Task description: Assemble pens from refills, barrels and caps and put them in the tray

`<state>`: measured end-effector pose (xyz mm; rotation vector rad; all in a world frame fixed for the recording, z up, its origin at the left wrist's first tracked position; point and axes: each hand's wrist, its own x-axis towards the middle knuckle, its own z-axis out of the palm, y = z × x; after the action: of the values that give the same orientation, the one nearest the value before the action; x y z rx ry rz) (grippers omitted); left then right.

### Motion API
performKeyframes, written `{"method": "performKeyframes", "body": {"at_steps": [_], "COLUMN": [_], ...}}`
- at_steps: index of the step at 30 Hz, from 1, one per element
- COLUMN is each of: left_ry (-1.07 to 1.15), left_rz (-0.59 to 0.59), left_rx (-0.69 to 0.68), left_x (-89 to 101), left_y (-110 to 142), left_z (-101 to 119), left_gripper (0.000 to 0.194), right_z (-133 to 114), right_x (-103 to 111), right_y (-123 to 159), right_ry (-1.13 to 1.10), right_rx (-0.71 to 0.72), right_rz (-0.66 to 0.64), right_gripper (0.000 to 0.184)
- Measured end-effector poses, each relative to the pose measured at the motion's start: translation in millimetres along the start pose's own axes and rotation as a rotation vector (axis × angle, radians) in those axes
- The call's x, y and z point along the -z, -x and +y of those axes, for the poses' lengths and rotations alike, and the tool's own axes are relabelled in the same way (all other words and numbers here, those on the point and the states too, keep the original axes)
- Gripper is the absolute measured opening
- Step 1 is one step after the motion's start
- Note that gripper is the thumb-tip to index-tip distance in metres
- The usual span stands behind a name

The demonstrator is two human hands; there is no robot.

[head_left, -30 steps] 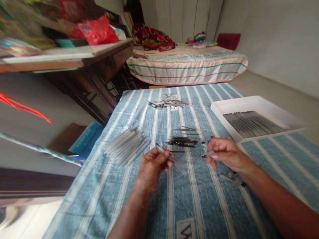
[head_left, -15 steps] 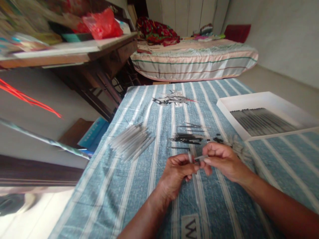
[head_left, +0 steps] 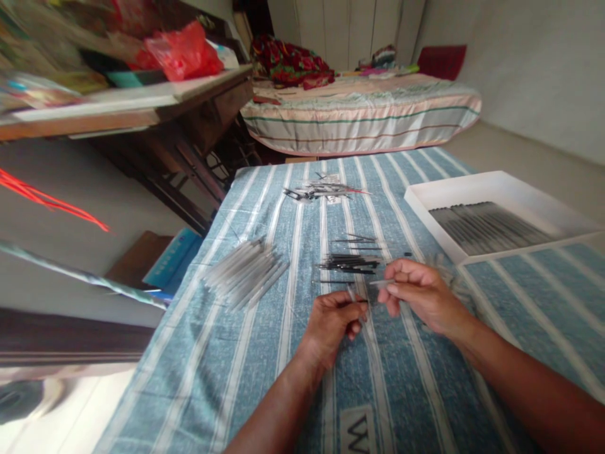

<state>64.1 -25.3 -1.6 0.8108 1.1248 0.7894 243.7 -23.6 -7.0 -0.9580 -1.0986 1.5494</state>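
1. Translucent plastic shows in both hands: the left hand [head_left: 333, 325] is closed in a pinch on a thin tube [head_left: 351, 292], and the right hand [head_left: 423, 293] pinches a small pale piece [head_left: 380, 284].
2. Piece and tube are near each other but apart. The piece lies to the right of the tube's upper end and points sideways at it; the tube slants away from the person, so their long axes cross.
3. Black rods [head_left: 350, 261] lie just beyond, and the left hand is nearer to the pile of pale tubes [head_left: 246, 274].
4. Fingers hide the middle of the tube, and its lower end is blurred. Behind the right hand, some clear pieces [head_left: 442, 268] are partly covered; their shape I cannot tell.
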Motion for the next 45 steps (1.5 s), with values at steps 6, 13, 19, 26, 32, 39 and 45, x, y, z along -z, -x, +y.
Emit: {"method": "performKeyframes", "body": {"at_steps": [6, 13, 19, 26, 32, 39, 45], "left_ry": [-0.020, -0.062, 0.175, 0.358, 0.403, 0.396, 0.397], "left_rz": [-0.008, 0.071, 0.072, 0.148, 0.188, 0.184, 0.203], "left_rx": [0.028, -0.046, -0.062, -0.174, -0.232, -0.247, -0.269], "left_x": [-2.4, -1.0, 9.3, 23.8, 27.6, 26.1, 27.5], "left_y": [-3, -6, -6, -5, -3, -3, -4], "left_z": [-1, -4, 6, 17, 22, 20, 20], "left_gripper": [0.018, 0.009, 0.015, 0.020, 0.019, 0.018, 0.016], "right_z": [-2, 4, 3, 3, 4, 7, 8], "right_x": [3, 4, 1, -6, -7, -7, -6], "right_y": [-1, -2, -1, 4, 4, 5, 4], "right_ry": [-0.071, 0.076, 0.092, 0.099, 0.119, 0.120, 0.130], "right_rx": [0.048, 0.057, -0.002, -0.081, -0.079, -0.094, -0.085], "right_rz": [0.032, 0.089, 0.070, -0.034, -0.036, -0.030, -0.025], "right_gripper": [0.018, 0.016, 0.017, 0.018, 0.019, 0.018, 0.017]}}
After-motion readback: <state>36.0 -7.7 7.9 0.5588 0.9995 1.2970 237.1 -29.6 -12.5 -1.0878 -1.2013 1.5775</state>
